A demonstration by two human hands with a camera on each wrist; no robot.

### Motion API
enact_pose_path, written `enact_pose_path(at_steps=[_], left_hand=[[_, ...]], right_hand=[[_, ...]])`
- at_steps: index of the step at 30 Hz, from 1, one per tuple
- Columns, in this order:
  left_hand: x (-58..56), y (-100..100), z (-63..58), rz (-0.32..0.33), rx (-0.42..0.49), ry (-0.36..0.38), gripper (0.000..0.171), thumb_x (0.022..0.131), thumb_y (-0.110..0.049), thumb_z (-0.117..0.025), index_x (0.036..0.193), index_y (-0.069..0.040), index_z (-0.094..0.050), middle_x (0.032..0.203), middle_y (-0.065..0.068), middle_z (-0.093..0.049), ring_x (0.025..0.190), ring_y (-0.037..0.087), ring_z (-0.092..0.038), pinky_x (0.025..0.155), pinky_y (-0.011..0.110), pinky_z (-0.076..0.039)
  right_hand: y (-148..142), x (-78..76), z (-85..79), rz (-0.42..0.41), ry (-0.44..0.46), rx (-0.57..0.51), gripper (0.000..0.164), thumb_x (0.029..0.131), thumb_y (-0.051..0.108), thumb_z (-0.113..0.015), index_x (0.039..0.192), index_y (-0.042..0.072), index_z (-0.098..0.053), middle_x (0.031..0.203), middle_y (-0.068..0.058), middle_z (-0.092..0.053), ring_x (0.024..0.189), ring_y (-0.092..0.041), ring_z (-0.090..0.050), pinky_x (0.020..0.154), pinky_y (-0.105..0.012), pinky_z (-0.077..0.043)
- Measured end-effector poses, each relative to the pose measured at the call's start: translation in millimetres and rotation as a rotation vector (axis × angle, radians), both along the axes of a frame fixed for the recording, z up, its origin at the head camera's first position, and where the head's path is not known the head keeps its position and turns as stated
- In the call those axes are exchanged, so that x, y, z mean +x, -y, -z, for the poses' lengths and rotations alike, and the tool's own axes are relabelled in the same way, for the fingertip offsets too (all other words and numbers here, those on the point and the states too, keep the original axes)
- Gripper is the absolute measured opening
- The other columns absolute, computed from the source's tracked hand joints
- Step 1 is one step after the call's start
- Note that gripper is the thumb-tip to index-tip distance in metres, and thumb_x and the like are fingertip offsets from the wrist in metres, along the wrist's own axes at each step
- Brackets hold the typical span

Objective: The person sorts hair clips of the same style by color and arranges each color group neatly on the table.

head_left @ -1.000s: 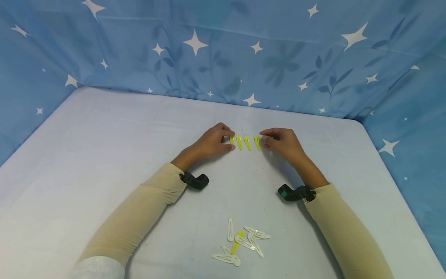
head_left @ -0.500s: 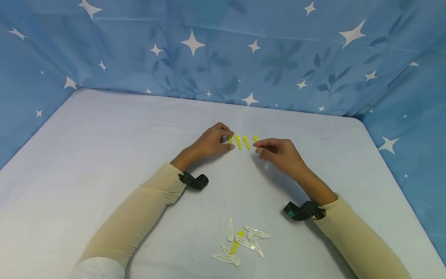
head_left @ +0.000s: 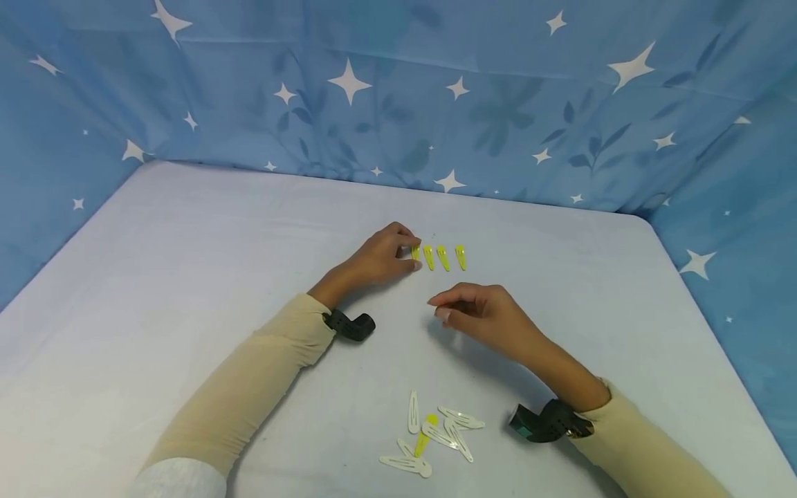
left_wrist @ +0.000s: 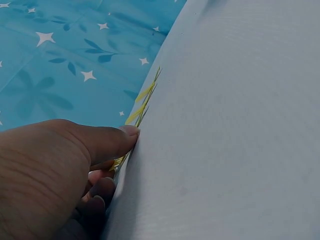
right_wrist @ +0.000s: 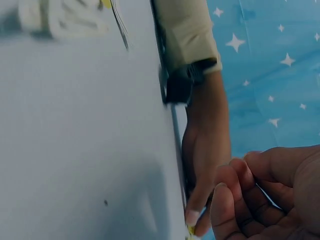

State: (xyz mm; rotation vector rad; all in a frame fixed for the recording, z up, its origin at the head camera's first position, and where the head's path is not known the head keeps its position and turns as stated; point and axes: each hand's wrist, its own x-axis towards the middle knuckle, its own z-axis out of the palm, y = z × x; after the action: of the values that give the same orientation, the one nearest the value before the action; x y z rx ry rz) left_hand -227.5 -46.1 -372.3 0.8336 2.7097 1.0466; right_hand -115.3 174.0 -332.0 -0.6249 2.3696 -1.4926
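Several yellow snap hair clips [head_left: 443, 259] lie side by side in a short row toward the back of the white table. My left hand [head_left: 382, 256] pinches the leftmost yellow hair clip [head_left: 415, 253] between thumb and fingers, one at each end. In the left wrist view the thumb [left_wrist: 112, 142] partly hides that clip. My right hand [head_left: 488, 318] hovers in front of the row with loosely bent fingers and nothing between them. Nearer the front, white hair clips [head_left: 405, 464] lie in a loose pile, with one yellow hair clip [head_left: 421, 445] partly under a white one.
The white tabletop [head_left: 249, 228] runs back to a blue star-patterned curtain [head_left: 398, 104], which also hangs along both sides. A black wrist camera [head_left: 351, 325] is strapped to the left wrist and another black camera [head_left: 542, 420] to the right.
My right hand has left the rightmost yellow hair clip and drawn back toward the front, above the table. My left hand stays at the leftmost clip.
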Motion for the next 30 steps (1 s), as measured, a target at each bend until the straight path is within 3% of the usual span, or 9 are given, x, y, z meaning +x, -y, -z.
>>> enact_pose_path(at_steps=[4, 19, 30], left_hand=[[-0.5, 1, 2.8, 0.001, -0.001, -0.005, 0.047, 0.092, -0.022, -0.069, 0.134, -0.003, -0.058, 0.126, 0.011, -0.051, 0.093, 0.018, -0.051, 0.081, 0.031, -0.043], [2.1, -2, 1.9, 0.003, 0.025, 0.019, 0.047, 0.092, -0.019, -0.069, 0.135, -0.002, -0.057, 0.126, 0.012, -0.051, 0.091, 0.019, -0.051, 0.079, 0.032, -0.043], [2.5, -1, 0.1, -0.006, 0.014, 0.016, 0.048, 0.092, -0.019, -0.07, 0.135, -0.003, -0.057, 0.127, 0.011, -0.051, 0.092, 0.019, -0.051, 0.08, 0.031, -0.043]], right_hand=[[4, 10.3, 1.8, -0.047, -0.018, 0.026, 0.018, 0.092, 0.003, -0.065, 0.109, 0.002, -0.072, 0.1, -0.005, -0.067, 0.079, -0.021, -0.063, 0.071, -0.029, -0.053], [1, 35.0, 8.5, -0.195, -0.058, 0.043, 0.015, 0.09, 0.005, -0.069, 0.104, 0.008, -0.073, 0.098, -0.003, -0.068, 0.082, -0.015, -0.06, 0.073, -0.027, -0.05], [-1, 50.1, 8.7, -0.332, 0.05, 0.081, 0.019, 0.089, 0.002, -0.069, 0.104, 0.013, -0.073, 0.094, 0.004, -0.067, 0.082, -0.012, -0.061, 0.074, -0.028, -0.051]])
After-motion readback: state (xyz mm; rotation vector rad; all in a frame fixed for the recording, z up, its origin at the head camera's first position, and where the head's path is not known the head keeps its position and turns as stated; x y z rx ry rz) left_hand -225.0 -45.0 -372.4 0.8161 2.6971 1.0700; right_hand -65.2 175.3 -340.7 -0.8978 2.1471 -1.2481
